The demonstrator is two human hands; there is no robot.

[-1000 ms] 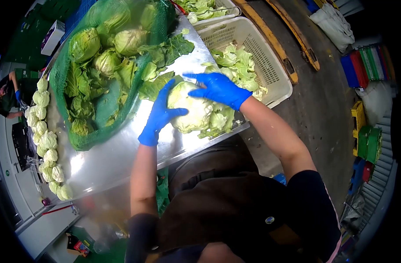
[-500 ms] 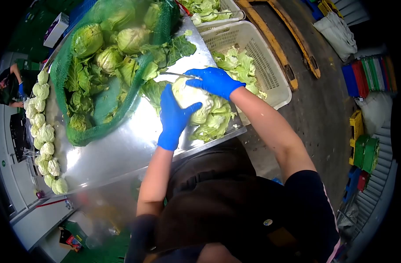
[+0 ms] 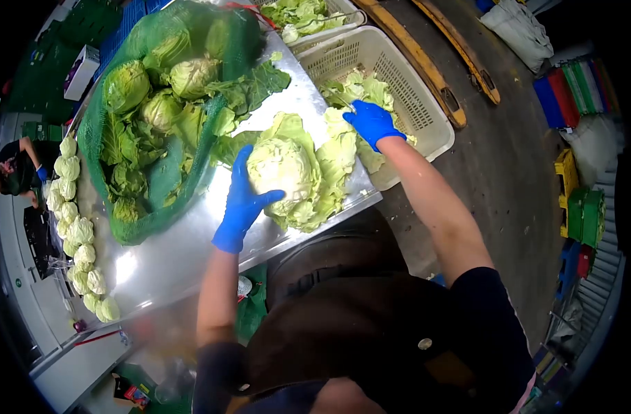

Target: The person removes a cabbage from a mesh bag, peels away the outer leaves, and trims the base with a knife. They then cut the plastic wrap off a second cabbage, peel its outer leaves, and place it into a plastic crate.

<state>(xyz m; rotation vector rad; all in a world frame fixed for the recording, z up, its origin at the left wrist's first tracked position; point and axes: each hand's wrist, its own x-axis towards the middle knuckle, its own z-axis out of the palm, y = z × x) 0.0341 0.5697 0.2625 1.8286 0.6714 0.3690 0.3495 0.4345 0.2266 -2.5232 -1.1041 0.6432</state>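
A pale, partly trimmed cabbage (image 3: 277, 167) sits on loose outer leaves near the metal table's front corner. My left hand (image 3: 243, 203), in a blue glove, grips its left side with thumb and fingers spread around it. My right hand (image 3: 374, 124), gloved in blue too, is closed over the near rim of the crate, beside a cut leaf (image 3: 337, 155) that hangs over the table edge. The knife is mostly hidden in that hand; only a small glint shows by the fingers.
A green net sack (image 3: 157, 214) of whole cabbages lies on the metal table (image 3: 171, 265). Trimmed cabbages (image 3: 83, 231) line the far edge. A cream crate (image 3: 415, 114) with leaves stands right, near yellow pallet-truck forks (image 3: 443, 90). Another person (image 3: 19, 165) works at far left.
My right hand has moved right with the knife, from the top of the cabbage to the crate. The left hand stays on the cabbage, which now shows more of its pale top.
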